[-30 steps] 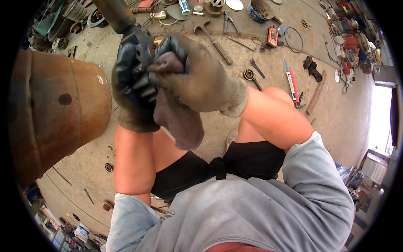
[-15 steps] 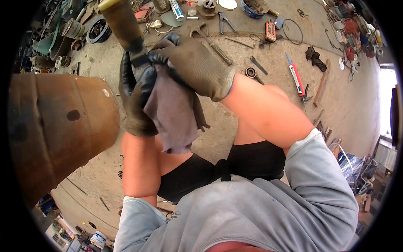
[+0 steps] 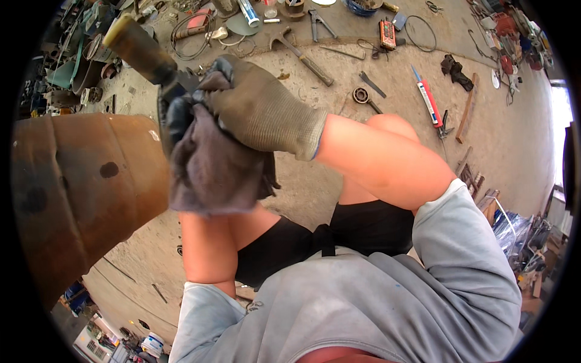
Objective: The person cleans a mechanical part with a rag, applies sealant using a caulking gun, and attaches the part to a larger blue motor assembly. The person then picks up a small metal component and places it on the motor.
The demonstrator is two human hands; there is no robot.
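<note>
My left hand (image 3: 177,115), in a dark-coated work glove, is closed around the dark, narrower part of a tool with a thick yellow-brown cylindrical end (image 3: 140,51). That end points up and left; the tool's exact kind does not show. A grey-purple rag (image 3: 215,163) hangs down in front of my left hand and wrist, hiding most of them. Gripping the rag, my gloved right hand (image 3: 257,100) presses it against the tool's dark part. Both hands are held above the floor, in front of my knees.
A rusty brown drum (image 3: 91,181) stands close on the left. Ahead on the floor lie a hammer (image 3: 302,57), pliers (image 3: 321,25), a round-headed tool (image 3: 363,97), a red caulking gun (image 3: 431,106) and a wooden strip (image 3: 467,109). Clutter lines both sides.
The tool has tilted further left and moved down in view. My right hand and the rag have shifted left, and the rag now covers more of my left hand.
</note>
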